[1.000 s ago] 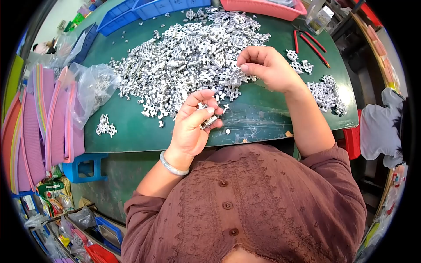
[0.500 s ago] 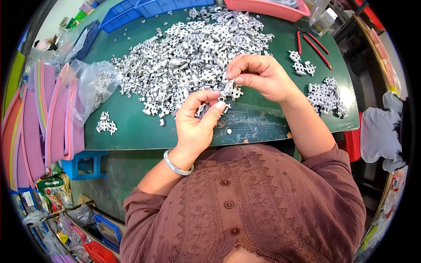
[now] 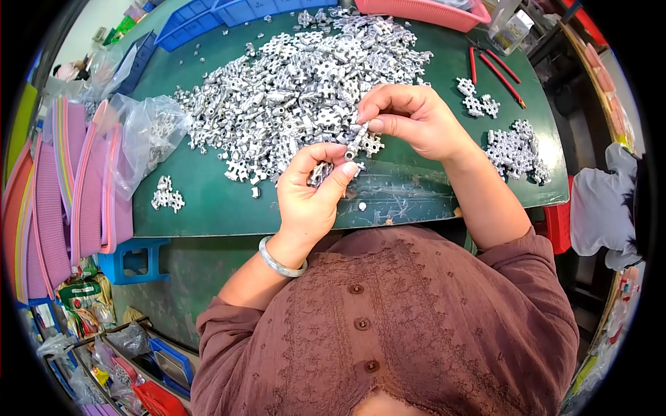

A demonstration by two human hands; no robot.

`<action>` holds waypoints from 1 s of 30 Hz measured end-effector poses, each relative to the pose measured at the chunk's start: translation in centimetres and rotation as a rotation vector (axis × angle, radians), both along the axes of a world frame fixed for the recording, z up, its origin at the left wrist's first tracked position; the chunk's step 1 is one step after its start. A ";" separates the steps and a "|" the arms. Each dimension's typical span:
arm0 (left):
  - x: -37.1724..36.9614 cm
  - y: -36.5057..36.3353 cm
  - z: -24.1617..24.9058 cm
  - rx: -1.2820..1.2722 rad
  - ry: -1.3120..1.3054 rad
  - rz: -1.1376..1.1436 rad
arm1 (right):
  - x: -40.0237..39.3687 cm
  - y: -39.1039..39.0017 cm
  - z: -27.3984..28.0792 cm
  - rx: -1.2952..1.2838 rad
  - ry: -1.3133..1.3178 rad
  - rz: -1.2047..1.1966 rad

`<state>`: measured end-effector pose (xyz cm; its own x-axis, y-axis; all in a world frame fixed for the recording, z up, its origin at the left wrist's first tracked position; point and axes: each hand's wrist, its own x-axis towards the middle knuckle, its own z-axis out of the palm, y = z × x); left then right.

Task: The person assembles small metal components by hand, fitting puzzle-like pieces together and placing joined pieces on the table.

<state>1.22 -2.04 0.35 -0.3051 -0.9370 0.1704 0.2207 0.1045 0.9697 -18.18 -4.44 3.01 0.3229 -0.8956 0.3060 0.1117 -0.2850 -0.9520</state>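
Red pliers (image 3: pixel 496 68) lie on the green table (image 3: pixel 208 208) near a pink basket (image 3: pixel 416 12) and a small box (image 3: pixel 512 31), blue trays (image 3: pixel 208 17) sit at the back, and pink baskets (image 3: pixel 69 187) stand beside a clear bag (image 3: pixel 149 139)

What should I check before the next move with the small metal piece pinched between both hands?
1. Right hand grips the metal piece between thumb and finger: ok.
2. Left hand fingertips meet the piece's lower end: ok.
3. Left hand also cradles more small parts; how securely: cannot tell.
4. Piece held above the green table, near the big pile: ok.
5. Red-handled pliers lie apart from both hands: ok.
6. Loose bit lies close to the table edge: not ok.
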 end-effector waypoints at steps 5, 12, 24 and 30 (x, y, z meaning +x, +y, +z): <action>-0.1 0.1 0.4 0.051 0.001 0.008 | 0.1 0.0 0.0 0.001 0.013 -0.027; -0.1 -0.1 0.1 0.171 0.096 -0.016 | 0.2 0.5 0.4 0.069 0.001 -0.028; -0.2 -0.2 -0.1 0.271 0.155 -0.031 | 0.3 0.5 0.4 -0.052 0.061 -0.022; 0.0 -0.5 0.6 0.651 0.300 -0.171 | 0.5 0.7 0.9 0.203 -0.005 -0.010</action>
